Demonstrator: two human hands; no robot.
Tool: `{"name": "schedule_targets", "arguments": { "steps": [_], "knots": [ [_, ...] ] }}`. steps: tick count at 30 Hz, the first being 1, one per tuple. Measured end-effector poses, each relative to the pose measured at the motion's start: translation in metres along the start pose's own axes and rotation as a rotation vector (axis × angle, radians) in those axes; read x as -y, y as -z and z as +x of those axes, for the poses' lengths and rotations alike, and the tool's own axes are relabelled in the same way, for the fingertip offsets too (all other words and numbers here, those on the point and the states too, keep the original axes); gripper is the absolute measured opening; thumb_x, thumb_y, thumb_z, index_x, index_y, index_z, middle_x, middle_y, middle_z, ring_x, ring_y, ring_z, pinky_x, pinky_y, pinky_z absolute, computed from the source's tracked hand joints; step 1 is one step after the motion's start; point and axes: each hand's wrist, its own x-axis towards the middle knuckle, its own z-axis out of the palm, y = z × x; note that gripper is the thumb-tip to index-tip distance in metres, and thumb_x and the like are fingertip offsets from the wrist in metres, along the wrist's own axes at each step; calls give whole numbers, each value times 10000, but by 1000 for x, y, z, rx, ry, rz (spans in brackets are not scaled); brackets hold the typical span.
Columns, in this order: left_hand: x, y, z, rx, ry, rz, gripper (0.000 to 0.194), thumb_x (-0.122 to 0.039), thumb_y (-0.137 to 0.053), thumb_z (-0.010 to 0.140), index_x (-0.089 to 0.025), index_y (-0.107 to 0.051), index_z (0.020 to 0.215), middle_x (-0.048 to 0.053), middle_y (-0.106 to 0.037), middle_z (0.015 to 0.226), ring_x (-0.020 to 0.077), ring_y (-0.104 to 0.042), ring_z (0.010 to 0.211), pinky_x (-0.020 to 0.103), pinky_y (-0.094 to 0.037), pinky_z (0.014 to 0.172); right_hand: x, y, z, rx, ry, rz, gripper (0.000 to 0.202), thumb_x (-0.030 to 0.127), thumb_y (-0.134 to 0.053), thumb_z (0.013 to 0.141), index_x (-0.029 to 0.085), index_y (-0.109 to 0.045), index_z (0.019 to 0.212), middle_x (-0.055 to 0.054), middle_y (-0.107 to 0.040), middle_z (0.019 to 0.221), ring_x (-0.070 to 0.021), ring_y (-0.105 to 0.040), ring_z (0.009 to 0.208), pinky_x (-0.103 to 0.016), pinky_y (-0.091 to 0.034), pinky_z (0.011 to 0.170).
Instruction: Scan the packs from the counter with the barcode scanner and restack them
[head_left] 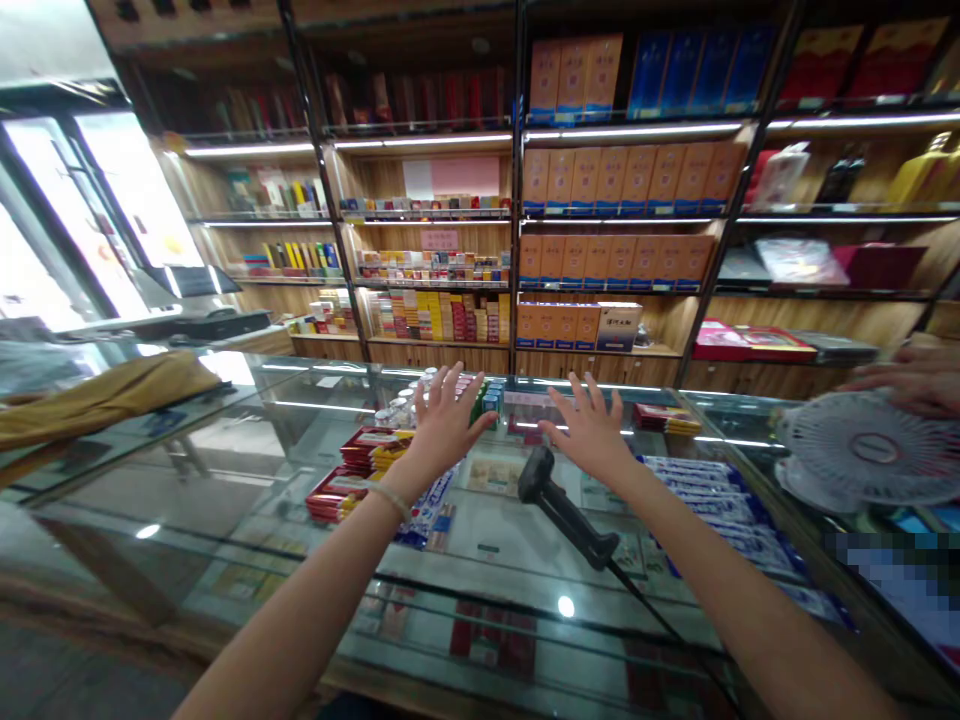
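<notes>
My left hand [444, 425] is stretched out over the glass counter, fingers spread and holding nothing. Just beyond and beside it stand small white-capped containers [401, 405] and green and blue ones [493, 395]. Stacked red and yellow packs [352, 480] lie left of that wrist. To the right, my right hand [592, 430] is also spread and holds nothing. A black barcode scanner [566, 510] with a cable lies on the glass between my forearms. Blue and white long packets [720, 520] are laid in a row beside my right forearm.
The glass display counter [300, 560] spans the foreground. Behind it, wooden shelves [435, 355] hold cartons and orange boxes [634, 175]. At right, another person's hand [919, 380] is at a white ribbed fan [870, 450]. A mustard cloth [112, 395] lies at left.
</notes>
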Motion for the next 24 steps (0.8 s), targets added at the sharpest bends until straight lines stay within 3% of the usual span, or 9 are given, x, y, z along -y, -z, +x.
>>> {"name": "schedule_targets", "arguments": {
  "steps": [8, 14, 19, 24],
  "knots": [
    [-48, -35, 43, 11, -23, -81, 655, -612, -436, 983, -270, -452, 1542, 162, -295, 1666, 380, -250, 1535, 658, -170, 1226, -63, -14, 14, 0, -123, -35, 620, 591, -338, 1017, 277, -444, 1541, -137, -275, 1686, -369, -184, 1547, -679, -180, 1175],
    [-85, -58, 80, 46, -23, -130, 685, -640, -435, 972, -235, -477, 1523, 187, -307, 1656, 395, -274, 1522, 671, -211, 1212, -127, -13, 23, 71, -276, -77, 627, 584, -337, 1021, 273, -414, 1560, -148, -309, 1671, -366, -211, 1546, -644, -232, 1176],
    [-127, -78, 104, 161, -51, -170, 735, -654, -420, 969, -214, -413, 1559, 199, -255, 1678, 403, -234, 1541, 675, -199, 1215, -178, -17, 25, 160, -377, -108, 614, 567, -342, 1023, 276, -419, 1559, -150, -324, 1663, -369, -233, 1542, -631, -254, 1172],
    [-167, -103, 118, 274, -54, -174, 761, -684, -339, 971, -237, -350, 1587, 161, -221, 1700, 377, -209, 1557, 641, -187, 1235, -216, -36, 23, 196, -458, -139, 632, 611, -349, 1007, 307, -416, 1557, -136, -322, 1666, -372, -226, 1545, -634, -250, 1175]
  ]
}}
